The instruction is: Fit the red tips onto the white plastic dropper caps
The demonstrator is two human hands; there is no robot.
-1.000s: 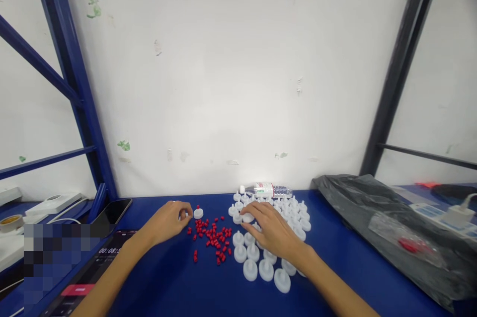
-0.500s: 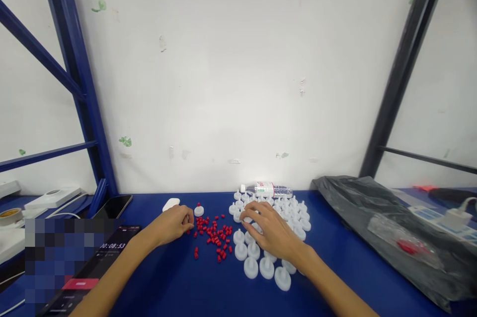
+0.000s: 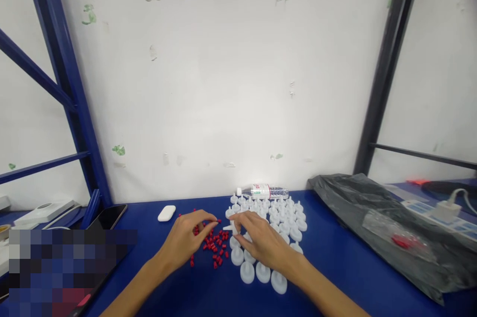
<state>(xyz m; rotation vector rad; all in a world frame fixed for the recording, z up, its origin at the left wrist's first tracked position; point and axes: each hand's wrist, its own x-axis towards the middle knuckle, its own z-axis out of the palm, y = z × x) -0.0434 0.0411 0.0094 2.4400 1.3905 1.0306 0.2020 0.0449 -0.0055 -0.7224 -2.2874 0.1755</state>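
My left hand (image 3: 190, 237) is closed in a pinch over the pile of small red caps (image 3: 214, 242), with a red cap (image 3: 219, 220) at its fingertips. Facing it, my right hand (image 3: 257, 237) grips a white nozzle cap (image 3: 234, 228) between thumb and fingers. Its spout points left, toward the red cap, and a small gap shows between them. Beneath and around my right hand, many white nozzle caps (image 3: 247, 272) stand spout-up on the blue table (image 3: 208, 292). My left hand covers part of the red pile.
A clear plastic bottle (image 3: 263, 191) lies along the wall behind the white caps. At the left are a white rounded case (image 3: 166, 213) and a dark phone (image 3: 112, 215). A grey plastic bag (image 3: 357, 217) covers the right side, with a clear bag of red pieces (image 3: 400, 240) on it.
My left hand has moved right, bringing a red cap toward my right hand. My right hand has lifted a white nozzle cap and turned its spout left. The view has shifted slightly.
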